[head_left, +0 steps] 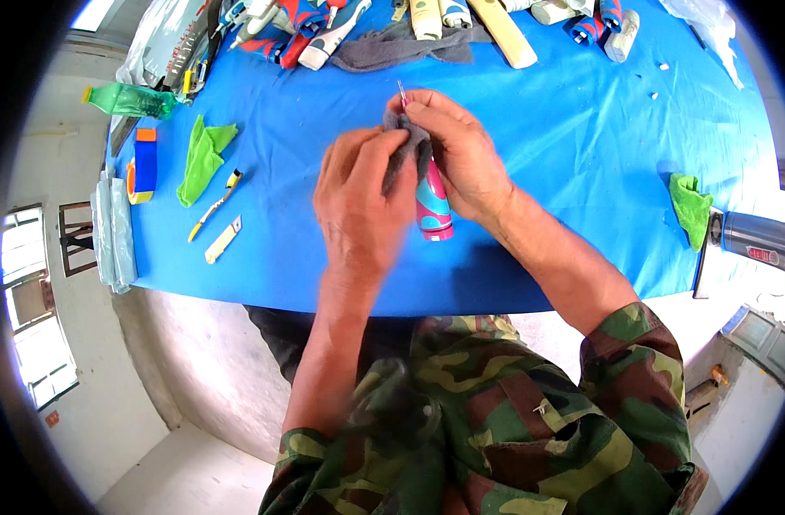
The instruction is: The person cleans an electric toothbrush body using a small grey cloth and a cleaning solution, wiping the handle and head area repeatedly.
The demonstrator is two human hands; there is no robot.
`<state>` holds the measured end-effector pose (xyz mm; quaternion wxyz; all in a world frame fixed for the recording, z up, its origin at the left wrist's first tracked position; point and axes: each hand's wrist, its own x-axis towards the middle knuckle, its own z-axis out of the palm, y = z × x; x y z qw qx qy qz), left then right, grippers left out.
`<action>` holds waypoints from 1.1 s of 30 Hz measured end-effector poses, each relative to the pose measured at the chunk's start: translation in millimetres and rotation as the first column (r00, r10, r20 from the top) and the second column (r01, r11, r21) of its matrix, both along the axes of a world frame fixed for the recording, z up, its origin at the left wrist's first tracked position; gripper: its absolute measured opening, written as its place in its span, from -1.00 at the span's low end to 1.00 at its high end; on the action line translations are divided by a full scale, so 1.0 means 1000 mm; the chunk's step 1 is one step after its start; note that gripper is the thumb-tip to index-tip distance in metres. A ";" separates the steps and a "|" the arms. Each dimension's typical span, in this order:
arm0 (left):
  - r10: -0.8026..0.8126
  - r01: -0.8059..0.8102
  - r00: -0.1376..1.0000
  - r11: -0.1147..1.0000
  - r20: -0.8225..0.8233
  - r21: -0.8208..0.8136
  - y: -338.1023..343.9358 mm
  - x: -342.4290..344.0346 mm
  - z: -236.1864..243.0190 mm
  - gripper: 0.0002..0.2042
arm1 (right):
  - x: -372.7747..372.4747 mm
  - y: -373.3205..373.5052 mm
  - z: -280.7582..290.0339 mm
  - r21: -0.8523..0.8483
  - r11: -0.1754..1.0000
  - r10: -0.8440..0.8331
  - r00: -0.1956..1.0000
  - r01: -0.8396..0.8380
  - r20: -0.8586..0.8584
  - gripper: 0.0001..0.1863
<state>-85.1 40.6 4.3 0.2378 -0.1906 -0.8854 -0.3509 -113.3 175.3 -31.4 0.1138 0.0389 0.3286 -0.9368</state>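
Both hands are busy: left hand [358,193] is clamping a grey cloth [420,146] around a pink-and-turquoise handle [433,206], while the right hand [463,150] grips its upper end, thin metal shaft [402,91] poking out the top. It's being held above a blue tablecloth [564,240], roughly mid-table, fingers and cloth blocking most of its middle. Label-wise, the dark cylinder [757,240] at far right has a small reddish patch, too tiny to make out.

Off to the left: a crumpled green rag [205,159], a yellow-and-black brush [214,206], a pale box cutter [224,239] and a green bottle [130,99] lying sideways. Far edge is crowded, with a dark grey towel [401,50] right below a beige bar [504,34] and other handles.
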 end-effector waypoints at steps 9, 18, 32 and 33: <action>-0.060 0.065 0.996 0.995 0.071 -0.076 0.000 0.032 -0.003 -0.77 | 0.004 0.000 0.003 -0.044 0.999 -0.002 0.998 0.005 0.070 -0.85; -0.132 0.146 0.974 0.987 0.185 -0.061 -0.003 0.075 -0.003 -0.69 | 0.001 0.004 -0.006 0.016 1.000 0.009 1.000 -0.009 0.017 -0.76; -0.075 0.085 0.966 0.996 0.248 -0.028 -0.026 0.076 -0.001 -0.74 | 0.004 0.006 0.006 0.079 0.997 -0.012 1.000 0.012 0.004 -0.74; -0.044 0.046 0.974 0.999 0.220 -0.001 -0.028 0.067 0.005 -0.78 | 0.004 0.007 0.005 0.107 0.994 -0.001 1.000 0.002 -0.001 -0.73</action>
